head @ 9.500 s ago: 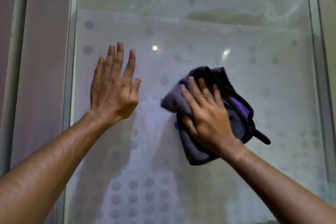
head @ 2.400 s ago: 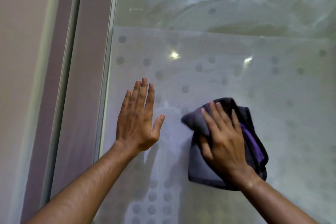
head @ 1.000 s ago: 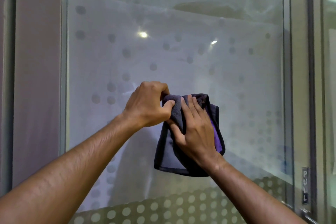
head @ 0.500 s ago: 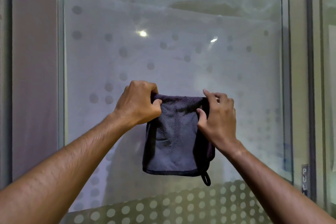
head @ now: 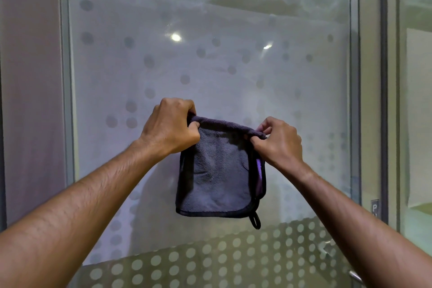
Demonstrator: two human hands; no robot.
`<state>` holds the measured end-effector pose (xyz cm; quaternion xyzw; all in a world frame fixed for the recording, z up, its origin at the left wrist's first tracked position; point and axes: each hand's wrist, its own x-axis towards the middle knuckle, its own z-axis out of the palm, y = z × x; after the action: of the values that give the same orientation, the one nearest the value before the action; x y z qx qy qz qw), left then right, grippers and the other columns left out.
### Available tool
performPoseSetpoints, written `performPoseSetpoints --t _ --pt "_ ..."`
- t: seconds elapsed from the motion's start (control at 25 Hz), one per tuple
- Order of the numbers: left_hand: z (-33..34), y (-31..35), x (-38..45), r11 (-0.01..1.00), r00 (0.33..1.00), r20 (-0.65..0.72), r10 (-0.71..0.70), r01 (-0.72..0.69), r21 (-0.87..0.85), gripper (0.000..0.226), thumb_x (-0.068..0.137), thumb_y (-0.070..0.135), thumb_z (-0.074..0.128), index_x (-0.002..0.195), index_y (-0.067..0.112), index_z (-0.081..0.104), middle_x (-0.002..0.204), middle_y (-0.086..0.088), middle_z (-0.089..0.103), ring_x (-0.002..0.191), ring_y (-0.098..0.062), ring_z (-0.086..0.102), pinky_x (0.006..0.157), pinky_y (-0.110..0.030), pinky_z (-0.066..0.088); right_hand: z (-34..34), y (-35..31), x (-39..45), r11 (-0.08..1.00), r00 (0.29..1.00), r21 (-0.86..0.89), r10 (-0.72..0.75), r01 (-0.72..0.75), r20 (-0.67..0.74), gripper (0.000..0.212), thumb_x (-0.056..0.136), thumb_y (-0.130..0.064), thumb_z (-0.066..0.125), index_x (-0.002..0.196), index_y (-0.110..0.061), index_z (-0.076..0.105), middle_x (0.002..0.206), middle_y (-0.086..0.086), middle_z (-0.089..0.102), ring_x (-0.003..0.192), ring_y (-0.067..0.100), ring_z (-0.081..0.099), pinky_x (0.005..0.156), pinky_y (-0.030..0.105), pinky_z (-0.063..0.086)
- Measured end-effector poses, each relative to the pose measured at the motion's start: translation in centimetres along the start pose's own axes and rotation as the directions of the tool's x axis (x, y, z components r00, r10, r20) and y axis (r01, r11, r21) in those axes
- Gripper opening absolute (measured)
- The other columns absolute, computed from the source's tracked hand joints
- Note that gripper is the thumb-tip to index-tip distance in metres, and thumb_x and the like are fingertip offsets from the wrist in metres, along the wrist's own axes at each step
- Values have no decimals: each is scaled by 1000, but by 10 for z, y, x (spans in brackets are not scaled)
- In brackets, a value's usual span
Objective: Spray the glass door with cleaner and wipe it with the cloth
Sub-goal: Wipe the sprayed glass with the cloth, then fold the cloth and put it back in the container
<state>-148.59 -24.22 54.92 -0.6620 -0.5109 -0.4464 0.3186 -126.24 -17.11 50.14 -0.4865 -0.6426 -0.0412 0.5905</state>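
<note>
A dark grey cloth (head: 217, 175) with a purple inner side and a small black loop at its lower right corner hangs folded in front of the glass door (head: 210, 54). My left hand (head: 170, 126) pinches its upper left corner. My right hand (head: 278, 140) pinches its upper right corner. Both hands hold the cloth away from the glass, stretched flat between them. The door is frosted with a pattern of dots and shows reflections of ceiling lights. No spray bottle is in view.
A metal frame (head: 355, 100) runs down the door's right side, with a small "PULL" label (head: 374, 209) low on the post beside it. A plain wall panel (head: 30, 100) stands left of the door. More glass (head: 416, 124) lies at the far right.
The cloth has come off the glass. My left hand left the door and took a corner of it; both hands spread and refolded the cloth, which now hangs between them.
</note>
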Motion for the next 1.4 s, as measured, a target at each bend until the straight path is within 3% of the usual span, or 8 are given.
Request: performPoseSetpoints --t 0.28,0.56,0.68,0.84,0.96,1.12,1.2,1.4 --pt "1 -2 -1 999 999 26 -42 42 -30 8 70 23 67 78 20 68 69 3 63 70 -23 60 63 -27 46 -12 -3 10 993 995 96 59 -67 82 19 62 -31 84 68 -24 67 60 -13 65 63 4 62 60 27 46" --pt "12 3 -10 993 997 62 -37 44 -111 7 70 22 69 77 19 69 68 4 63 69 -20 60 62 -25 45 -33 6 5 994 986 38 93 -99 139 16 62 -23 83 70 -24 68 64 -8 70 61 8 64 53 22 42" --pt "23 10 -18 986 998 62 -17 27 -162 7 71 22 69 77 19 69 64 6 59 67 -19 59 62 -24 43 -47 16 1 992 975 -8 126 -126 185 17 63 -23 84 73 -25 71 68 -4 72 67 13 66 59 27 50" --pt "45 31 -31 972 993 118 20 8 -235 8 70 23 71 76 18 70 61 10 56 65 -18 58 62 -25 44 -73 40 -8 982 941 -105 180 -156 288 13 64 -19 86 73 -15 78 61 2 67 58 16 59 60 41 59" --pt "65 56 -39 957 983 182 38 17 -288 8 69 23 72 75 19 70 62 10 59 65 -17 60 64 -25 48 -98 65 -18 966 911 -141 252 -216 326 15 64 -15 89 68 -11 76 60 7 66 55 16 59 63 47 61" --pt "92 105 -50 932 959 273 81 24 -362 6 69 22 73 74 20 70 61 11 61 65 -16 62 63 -24 50 -140 105 -33 939 889 -216 327 -267 320 18 61 -15 92 65 -10 75 60 6 69 53 14 61 56 36 59" --pt "108 134 -56 921 940 329 92 45 -387 6 69 22 74 74 20 70 61 10 62 63 -13 62 58 -21 47 -166 128 -42 922 872 -250 367 -295 325 20 60 -15 93 65 -8 74 58 4 68 52 14 60 51 30 54" --pt "155 234 -75 880 894 425 144 81 -468 9 69 23 76 70 24 67 58 11 60 58 -7 56 51 -18 37 -250 195 -63 875 837 -309 460 -372 295 20 59 -13 93 66 -7 74 58 6 67 50 14 59 55 34 59"
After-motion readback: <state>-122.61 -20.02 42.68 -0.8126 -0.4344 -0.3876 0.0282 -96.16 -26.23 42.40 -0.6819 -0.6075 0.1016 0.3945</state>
